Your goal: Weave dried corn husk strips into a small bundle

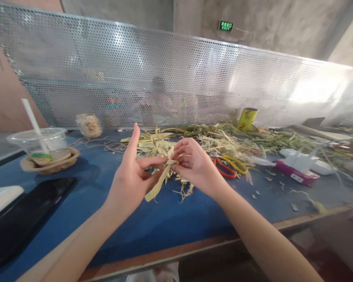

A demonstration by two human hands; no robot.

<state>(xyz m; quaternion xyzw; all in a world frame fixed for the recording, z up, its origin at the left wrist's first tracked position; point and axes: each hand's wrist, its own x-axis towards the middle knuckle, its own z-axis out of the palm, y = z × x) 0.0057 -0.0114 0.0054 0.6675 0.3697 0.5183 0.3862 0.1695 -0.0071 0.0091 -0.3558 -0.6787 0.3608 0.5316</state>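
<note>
Above the front of the blue table, a pale yellow-green strip of dried plant leaf is held between my two hands. It appears folded or knotted near its upper end, and its wide free end hangs down to the left. My left hand pinches it between fingers, with one digit raised straight up. The fingers of my right hand are curled closed on the knotted part; their tips partly cover it. Directly behind both hands lies a heap of shredded dry leaves. Beside my right hand rest scissors with a red and a yellow handle loop.
To the left stand a clear plastic cup with a straw in a brown bowl, and a black phone-like slab. A purple power strip with white plugs and cables sits right. A perforated metal screen borders the table's back; a yellow-green can leans there.
</note>
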